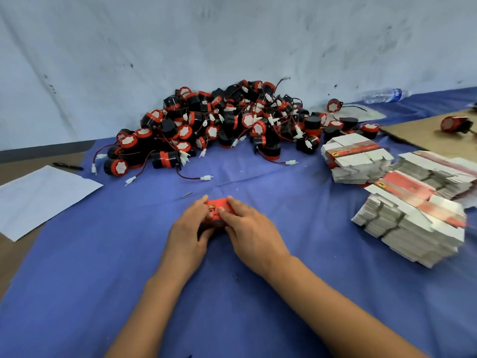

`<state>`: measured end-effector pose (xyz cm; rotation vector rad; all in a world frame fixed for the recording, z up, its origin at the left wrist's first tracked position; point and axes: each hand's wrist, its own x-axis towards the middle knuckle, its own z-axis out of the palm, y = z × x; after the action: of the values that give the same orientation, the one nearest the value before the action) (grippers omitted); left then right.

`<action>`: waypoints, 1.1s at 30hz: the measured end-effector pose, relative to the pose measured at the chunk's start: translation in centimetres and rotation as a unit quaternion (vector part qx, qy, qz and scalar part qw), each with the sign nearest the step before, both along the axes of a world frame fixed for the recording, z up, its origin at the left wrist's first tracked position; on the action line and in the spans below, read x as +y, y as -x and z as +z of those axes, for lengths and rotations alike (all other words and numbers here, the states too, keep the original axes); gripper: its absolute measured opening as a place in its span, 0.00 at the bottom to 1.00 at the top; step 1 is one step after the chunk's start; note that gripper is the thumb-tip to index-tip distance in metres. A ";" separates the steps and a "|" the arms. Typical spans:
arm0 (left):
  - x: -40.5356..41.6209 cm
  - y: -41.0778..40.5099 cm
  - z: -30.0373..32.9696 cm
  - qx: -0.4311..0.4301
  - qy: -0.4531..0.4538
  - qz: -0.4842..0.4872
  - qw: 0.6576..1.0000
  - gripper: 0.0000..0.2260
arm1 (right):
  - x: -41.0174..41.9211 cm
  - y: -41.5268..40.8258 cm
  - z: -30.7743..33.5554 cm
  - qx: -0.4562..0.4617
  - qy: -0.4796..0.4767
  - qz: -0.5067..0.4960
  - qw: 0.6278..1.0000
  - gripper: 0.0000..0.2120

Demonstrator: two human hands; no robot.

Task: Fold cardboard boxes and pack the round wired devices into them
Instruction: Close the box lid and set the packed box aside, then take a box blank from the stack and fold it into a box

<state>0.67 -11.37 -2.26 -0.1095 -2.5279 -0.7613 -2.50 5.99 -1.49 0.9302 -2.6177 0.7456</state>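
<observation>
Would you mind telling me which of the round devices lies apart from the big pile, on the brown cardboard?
The lone round device at the far right edge, on the brown cardboard; the others are heaped on the blue cloth.

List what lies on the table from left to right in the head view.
White paper sheet → black pen → pile of round wired devices → stacks of flat unfolded boxes; the red box, held by both hands, sits nearer, below the pile.

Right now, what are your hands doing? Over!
Left hand and right hand both gripping small red cardboard box on blue cloth. Nothing in the way.
</observation>
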 end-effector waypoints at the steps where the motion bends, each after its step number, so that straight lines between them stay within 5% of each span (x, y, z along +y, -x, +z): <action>1: 0.2 0.0 0.2 -0.014 -0.024 0.002 1.000 0.21 | 0.0 0.0 0.6 0.003 -0.019 -0.008 1.000 0.19; 5: 1.0 0.2 2.2 -0.050 -0.143 0.003 0.988 0.09 | -0.2 -0.6 3.0 0.028 -0.094 -0.039 0.994 0.15; 9: 6.2 0.2 6.5 -0.004 -0.231 -0.072 0.970 0.04 | 5.4 -1.8 6.9 0.037 -0.001 -0.080 0.996 0.17; 12: 14.5 1.1 11.1 0.047 -0.254 -0.146 0.955 0.04 | 13.2 -3.2 12.0 0.096 0.039 -0.201 0.974 0.20; 18: 38.5 -0.9 18.9 0.067 -0.289 -0.358 0.886 0.07 | 33.1 -12.9 21.2 0.080 0.012 -0.490 0.868 0.22; 24: 51.9 -6.2 19.5 -0.029 -0.095 -0.508 0.856 0.15 | 43.5 -21.0 22.8 -0.128 -0.035 -0.651 0.748 0.27; 27: 50.6 -4.6 17.5 -0.010 -0.089 -0.449 0.889 0.14 | 43.4 -20.7 22.4 -0.120 -0.040 -0.653 0.747 0.30; 30: 45.6 -0.1 14.7 -0.007 -0.074 -0.253 0.965 0.08 | 39.4 -17.3 22.0 -0.049 0.031 -0.582 0.811 0.26; 33: 38.9 4.5 11.7 -0.079 0.005 -0.028 0.996 0.17 | 33.4 -11.6 20.0 -0.074 0.045 -0.472 0.878 0.17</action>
<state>-3.87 27.52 9.45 -0.1294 -2.6881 -0.8090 9.13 39.42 18.48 -0.4768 -2.6515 0.6421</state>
